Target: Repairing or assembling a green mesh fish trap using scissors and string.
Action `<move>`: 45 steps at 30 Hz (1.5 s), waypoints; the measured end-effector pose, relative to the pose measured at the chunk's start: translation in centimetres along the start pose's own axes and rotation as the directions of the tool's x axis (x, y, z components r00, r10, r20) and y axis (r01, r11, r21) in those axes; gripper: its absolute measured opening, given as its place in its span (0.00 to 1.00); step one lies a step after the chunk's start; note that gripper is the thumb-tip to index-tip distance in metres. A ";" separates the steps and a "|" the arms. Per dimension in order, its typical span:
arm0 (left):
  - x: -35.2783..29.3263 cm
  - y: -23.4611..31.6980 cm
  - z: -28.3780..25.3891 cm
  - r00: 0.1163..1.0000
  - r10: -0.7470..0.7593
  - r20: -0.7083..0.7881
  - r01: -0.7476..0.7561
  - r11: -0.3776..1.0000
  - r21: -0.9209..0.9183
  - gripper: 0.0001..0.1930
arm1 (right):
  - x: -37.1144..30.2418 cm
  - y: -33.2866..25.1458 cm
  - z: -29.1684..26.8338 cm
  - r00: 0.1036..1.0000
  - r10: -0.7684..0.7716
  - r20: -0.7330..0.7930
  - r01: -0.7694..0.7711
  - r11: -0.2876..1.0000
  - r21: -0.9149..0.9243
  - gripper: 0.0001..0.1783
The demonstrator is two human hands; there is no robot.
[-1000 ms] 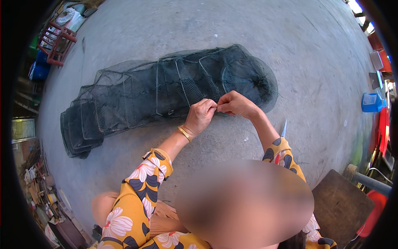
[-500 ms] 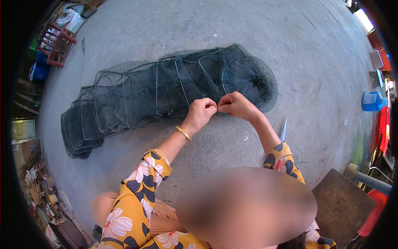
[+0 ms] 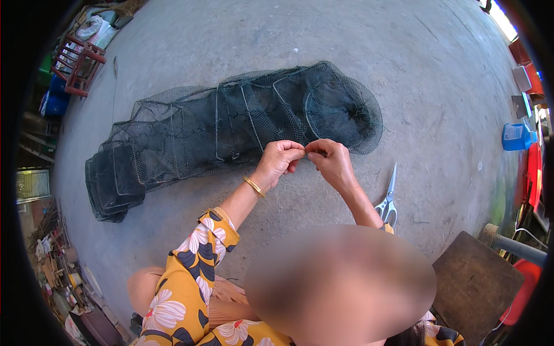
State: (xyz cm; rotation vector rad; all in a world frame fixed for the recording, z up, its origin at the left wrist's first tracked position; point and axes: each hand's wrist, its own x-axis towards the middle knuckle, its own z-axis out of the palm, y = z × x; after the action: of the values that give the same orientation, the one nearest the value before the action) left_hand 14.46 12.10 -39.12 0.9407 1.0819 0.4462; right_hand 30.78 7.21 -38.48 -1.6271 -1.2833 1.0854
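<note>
A long, dark green mesh fishing trap (image 3: 193, 130) with several rectangular wire frames lies across the grey concrete floor. Its left end is folded flat and its right end is rounded. At the near edge of the netting, my left hand (image 3: 278, 163) and my right hand (image 3: 333, 164) meet fingertip to fingertip, each closed in a pinch. Whatever is between the fingers is too small to make out. A gold bangle (image 3: 254, 186) circles my left wrist. Scissors (image 3: 389, 199) with pale handles lie on the floor beside my right forearm, blades pointing away.
A dark square board (image 3: 476, 282) stands at the lower right near a grey pipe (image 3: 519, 254). A blue jug (image 3: 517, 138) sits along the right edge. A red-brown wooden chair (image 3: 78, 64) is at the far left, and piled clutter (image 3: 60, 271) lines the lower left.
My right forearm has shifted left and more of the scissors shows. Both hands have come slightly toward me, still pinched together at the trap's edge.
</note>
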 end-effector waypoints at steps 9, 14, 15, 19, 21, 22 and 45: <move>-0.3 -0.3 0.3 0.997 0.065 -0.029 -0.064 0.997 0.046 0.06 | 0.3 -0.3 0.1 0.995 -0.098 0.012 0.098 0.983 -0.154 0.07; -0.6 -0.8 0.5 0.993 0.114 -0.040 -0.111 0.991 0.070 0.06 | 0.5 0.5 0.3 0.990 -0.144 0.012 0.143 0.963 -0.228 0.06; -0.8 -0.9 0.6 0.991 0.122 -0.048 -0.118 0.990 0.077 0.06 | 0.4 0.7 0.4 0.988 -0.154 0.007 0.151 0.955 -0.254 0.06; -2.0 -1.5 1.1 0.990 0.082 -0.113 -0.084 0.996 -0.006 0.06 | -1.1 1.1 0.9 0.987 -0.152 -0.053 0.132 0.953 -0.272 0.05; -2.3 -1.8 1.4 0.988 -0.129 -0.082 0.097 0.946 -0.309 0.05 | -2.3 1.2 0.9 0.991 -0.105 -0.088 0.088 0.981 -0.175 0.05; -2.3 -1.9 1.3 0.988 -0.131 -0.086 0.099 0.946 -0.308 0.05 | -2.9 1.1 1.2 0.991 -0.103 -0.086 0.087 0.981 -0.171 0.05; -6.5 -4.5 3.8 0.998 0.018 -0.067 -0.018 1.000 0.010 0.10 | -3.5 2.5 1.3 0.972 0.229 0.057 -0.236 0.955 0.180 0.13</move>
State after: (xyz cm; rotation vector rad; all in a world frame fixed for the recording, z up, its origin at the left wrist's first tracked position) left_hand 14.46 3.29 -38.69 0.9501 1.1376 0.4905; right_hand 29.90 3.40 -40.68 -1.6511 -0.9960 1.3405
